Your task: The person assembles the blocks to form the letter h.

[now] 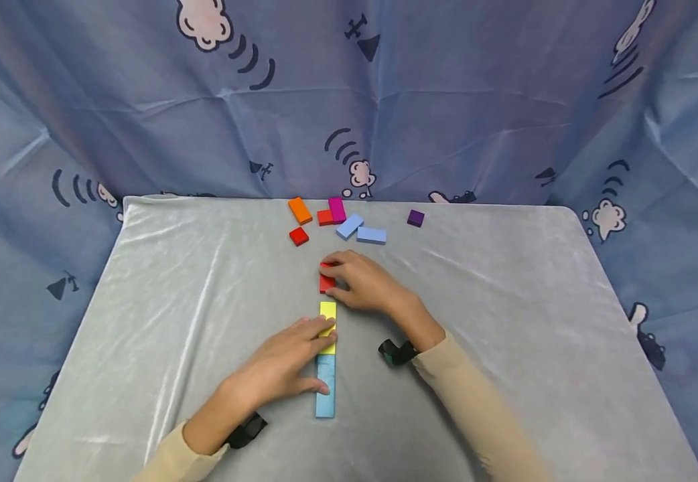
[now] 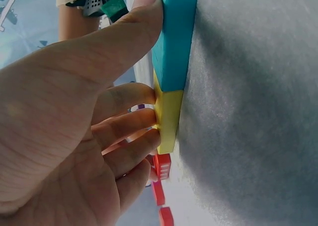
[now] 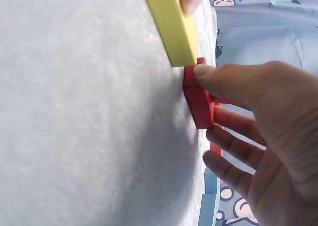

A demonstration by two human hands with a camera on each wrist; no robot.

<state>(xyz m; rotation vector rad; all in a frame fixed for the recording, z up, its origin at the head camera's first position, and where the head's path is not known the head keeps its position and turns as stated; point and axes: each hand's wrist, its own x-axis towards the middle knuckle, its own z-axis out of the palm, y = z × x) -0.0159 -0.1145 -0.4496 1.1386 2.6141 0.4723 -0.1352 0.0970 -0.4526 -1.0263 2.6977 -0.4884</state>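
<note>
Grey cloth tabletop (image 1: 234, 281): right hand (image 1: 364, 281) pinches a red, rectangular, seemingly wooden block (image 1: 327, 284), just beyond left hand (image 1: 283, 358), whose spread fingers touch a lengthwise-aligned yellow rectangular block (image 1: 327, 309).

On the bench (image 1: 536, 301), the near block (image 1: 325, 407) lies before the left fingers (image 1: 316, 327), end to end with the middle block (image 1: 327, 308) beneath them. Past a small gap, the far block (image 1: 327, 284) sits within the right fingers (image 1: 343, 256). Behind those fingers lies a block cluster (image 1: 337, 211), its contacts hard to judge, and farther right a lone block (image 1: 415, 218); the curtain (image 1: 475, 127) hangs behind all.
</note>
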